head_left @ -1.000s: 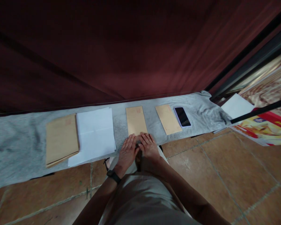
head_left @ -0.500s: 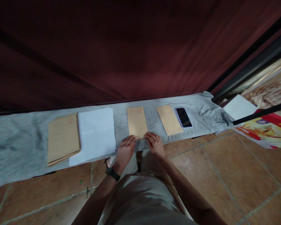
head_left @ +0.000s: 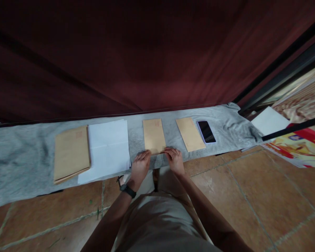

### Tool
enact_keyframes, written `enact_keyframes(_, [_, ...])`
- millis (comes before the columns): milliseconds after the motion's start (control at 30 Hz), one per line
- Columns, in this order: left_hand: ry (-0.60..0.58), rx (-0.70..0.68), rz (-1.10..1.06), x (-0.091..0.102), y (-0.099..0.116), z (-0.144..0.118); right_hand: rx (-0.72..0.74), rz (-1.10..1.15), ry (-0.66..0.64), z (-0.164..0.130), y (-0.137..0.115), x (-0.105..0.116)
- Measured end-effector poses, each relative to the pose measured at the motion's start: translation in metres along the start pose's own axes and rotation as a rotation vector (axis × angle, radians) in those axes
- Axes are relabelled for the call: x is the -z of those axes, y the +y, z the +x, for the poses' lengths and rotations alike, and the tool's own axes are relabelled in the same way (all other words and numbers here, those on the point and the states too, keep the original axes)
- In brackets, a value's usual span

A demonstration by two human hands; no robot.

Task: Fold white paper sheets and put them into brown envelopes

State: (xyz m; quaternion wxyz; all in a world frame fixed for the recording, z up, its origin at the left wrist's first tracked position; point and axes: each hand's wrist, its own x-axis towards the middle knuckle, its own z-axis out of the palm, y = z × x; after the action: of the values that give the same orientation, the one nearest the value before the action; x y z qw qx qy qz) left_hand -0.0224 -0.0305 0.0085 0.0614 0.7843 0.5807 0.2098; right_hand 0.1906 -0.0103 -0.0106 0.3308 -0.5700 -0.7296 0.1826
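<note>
A tan paper envelope (head_left: 154,135) with a faint red print near its far end lies upright in front of me on the grey cloth (head_left: 136,140). My left hand (head_left: 141,163) pinches its near left corner, fingers pressed together. At the near right corner my right hand (head_left: 174,160) does the same. The near edge between the hands looks slightly raised. A second tan envelope (head_left: 191,134) lies slanted to the right, apart from my right hand. To the left of my left hand is a stack of white paper sheets (head_left: 109,148).
A pile of larger brown envelopes (head_left: 71,154) lies left of the paper, touching it. Beyond the second envelope is a phone (head_left: 207,131) with a dark screen. A dark red curtain (head_left: 147,63) hangs behind. At right are a black metal bar (head_left: 294,127) and a colourful box (head_left: 301,145).
Both hands stay at the envelope's near corners; its near edge has lifted slightly and the fingers are curled a little more around it. Other things lie as before.
</note>
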Motion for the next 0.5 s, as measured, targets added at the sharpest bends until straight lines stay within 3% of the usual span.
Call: enact_keyframes(500, [0.017, 0.069, 0.052, -0.0016, 0.0046, 0.0093, -0.052, -0.164, 0.009, 0.0079, -0.0102, -0.0016])
